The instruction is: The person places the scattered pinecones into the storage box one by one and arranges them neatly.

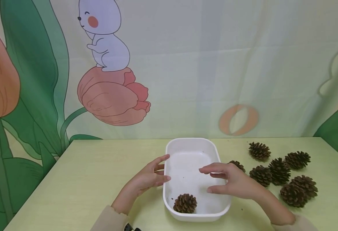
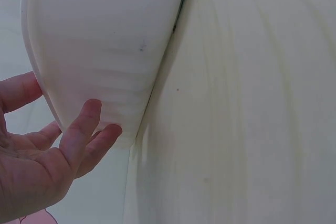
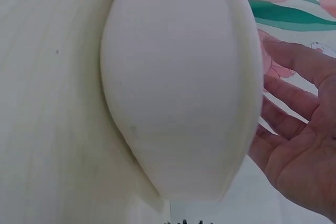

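A white rectangular tray [image 1: 196, 217] stands on the table, and one brown pine cone [image 1: 185, 203] lies in its near left corner. My left hand [image 1: 148, 175] grips the tray's left rim, the thumb and a finger over the edge. In the left wrist view, other fingers of the left hand [image 2: 47, 166] lie against the tray's outer wall [image 2: 105, 40]. Over the tray's right side is my right hand [image 1: 233, 181], thumb and fingers parted with nothing between them. The right wrist view shows the right hand [image 3: 310, 124] by the tray's rim [image 3: 247, 77].
Several pine cones [image 1: 279, 171] lie on the table [image 1: 94, 186] to the right of the tray. One pine cone [image 1: 238, 166] beside the tray is partly hidden by the right hand. A printed curtain [image 1: 180, 80] hangs behind the table.
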`<move>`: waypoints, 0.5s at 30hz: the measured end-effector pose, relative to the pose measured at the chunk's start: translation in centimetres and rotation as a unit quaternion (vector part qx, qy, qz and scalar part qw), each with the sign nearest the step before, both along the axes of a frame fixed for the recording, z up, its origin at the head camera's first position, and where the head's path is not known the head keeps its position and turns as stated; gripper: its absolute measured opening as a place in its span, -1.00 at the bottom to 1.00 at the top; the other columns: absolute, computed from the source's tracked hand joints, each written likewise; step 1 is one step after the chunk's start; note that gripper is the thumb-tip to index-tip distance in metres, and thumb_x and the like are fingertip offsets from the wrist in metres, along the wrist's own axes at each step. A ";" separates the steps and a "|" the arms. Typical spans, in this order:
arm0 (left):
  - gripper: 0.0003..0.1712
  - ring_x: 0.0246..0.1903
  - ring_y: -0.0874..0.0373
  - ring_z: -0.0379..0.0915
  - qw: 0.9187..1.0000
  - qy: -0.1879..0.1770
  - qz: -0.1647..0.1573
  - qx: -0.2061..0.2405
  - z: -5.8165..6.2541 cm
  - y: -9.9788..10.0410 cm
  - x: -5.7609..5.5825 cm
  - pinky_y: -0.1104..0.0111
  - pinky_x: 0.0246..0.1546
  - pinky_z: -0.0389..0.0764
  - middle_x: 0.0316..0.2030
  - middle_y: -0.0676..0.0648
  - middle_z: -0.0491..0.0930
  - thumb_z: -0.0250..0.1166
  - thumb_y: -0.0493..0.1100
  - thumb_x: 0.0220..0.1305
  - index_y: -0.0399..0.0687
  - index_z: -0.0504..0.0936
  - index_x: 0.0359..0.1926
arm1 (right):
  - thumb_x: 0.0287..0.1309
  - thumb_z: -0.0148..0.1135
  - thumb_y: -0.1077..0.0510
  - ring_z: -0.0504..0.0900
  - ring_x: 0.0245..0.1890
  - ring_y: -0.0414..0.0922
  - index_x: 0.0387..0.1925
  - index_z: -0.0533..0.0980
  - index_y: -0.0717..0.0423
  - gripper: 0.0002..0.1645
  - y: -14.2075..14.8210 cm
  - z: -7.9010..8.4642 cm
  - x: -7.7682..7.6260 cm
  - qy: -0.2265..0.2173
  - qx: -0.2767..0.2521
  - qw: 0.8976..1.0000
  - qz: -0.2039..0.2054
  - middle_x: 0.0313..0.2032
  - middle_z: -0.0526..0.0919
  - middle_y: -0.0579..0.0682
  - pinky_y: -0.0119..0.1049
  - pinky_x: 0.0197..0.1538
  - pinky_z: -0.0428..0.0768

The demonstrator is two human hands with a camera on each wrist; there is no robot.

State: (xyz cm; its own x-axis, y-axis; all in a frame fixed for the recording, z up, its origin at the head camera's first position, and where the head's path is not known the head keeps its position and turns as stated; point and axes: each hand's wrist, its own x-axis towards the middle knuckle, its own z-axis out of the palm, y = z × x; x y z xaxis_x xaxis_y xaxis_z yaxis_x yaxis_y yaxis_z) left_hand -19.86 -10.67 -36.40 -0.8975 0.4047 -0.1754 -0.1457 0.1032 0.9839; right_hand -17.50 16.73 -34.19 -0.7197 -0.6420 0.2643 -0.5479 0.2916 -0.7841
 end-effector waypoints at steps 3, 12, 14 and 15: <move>-0.15 0.11 -0.23 0.29 1.000 0.000 0.001 -0.002 0.0 0.0 0.0 0.09 -0.01 0.50 0.23 -0.41 0.16 0.20 -0.48 0.09 -0.11 0.05 0.37 | -0.01 0.33 0.08 0.46 0.03 -0.35 0.02 0.45 0.34 -0.41 0.8 0.3 -0.2 -0.011 0.001 1.000 -0.019 0.00 0.53 0.22 -0.23 0.08 0.47; -0.14 0.11 -0.23 0.28 1.000 0.001 0.000 -0.001 0.0 -0.1 0.0 0.09 -0.01 0.49 0.22 -0.41 0.16 0.20 -0.48 0.09 -0.11 0.05 0.37 | -0.03 0.35 0.11 0.45 0.09 -0.02 0.08 0.43 0.27 -0.39 2.8 1.1 -0.7 -0.028 0.002 0.995 -0.095 0.05 0.48 0.20 -0.21 0.11 0.43; -0.14 0.11 -0.23 0.28 1.000 0.001 -0.001 0.001 0.0 -0.1 0.0 0.09 -0.01 0.50 0.22 -0.42 0.15 0.20 -0.48 0.09 -0.12 0.05 0.37 | -0.03 0.35 0.13 0.46 0.09 -0.18 0.07 0.43 0.27 -0.40 3.2 1.1 -0.9 -0.025 -0.007 0.994 -0.104 0.06 0.47 0.20 -0.21 0.11 0.44; -0.14 0.11 -0.23 0.28 1.000 0.001 -0.001 0.002 0.0 -0.1 0.0 0.08 -0.01 0.49 0.22 -0.42 0.15 0.20 -0.48 0.09 -0.12 0.04 0.37 | -0.03 0.35 0.14 0.45 0.07 -0.27 0.07 0.44 0.27 -0.41 3.4 1.1 -1.0 -0.019 -0.009 0.994 -0.107 0.06 0.48 0.20 -0.21 0.11 0.44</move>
State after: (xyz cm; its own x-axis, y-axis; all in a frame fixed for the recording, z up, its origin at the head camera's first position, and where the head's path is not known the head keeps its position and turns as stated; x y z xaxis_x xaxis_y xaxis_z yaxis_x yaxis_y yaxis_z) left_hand -19.84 -10.72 -36.42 -0.8968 0.4077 -0.1719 -0.1432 0.1003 0.9846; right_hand -18.54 20.13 -33.06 -0.8490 -0.4683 0.2447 -0.4448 0.3832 -0.8095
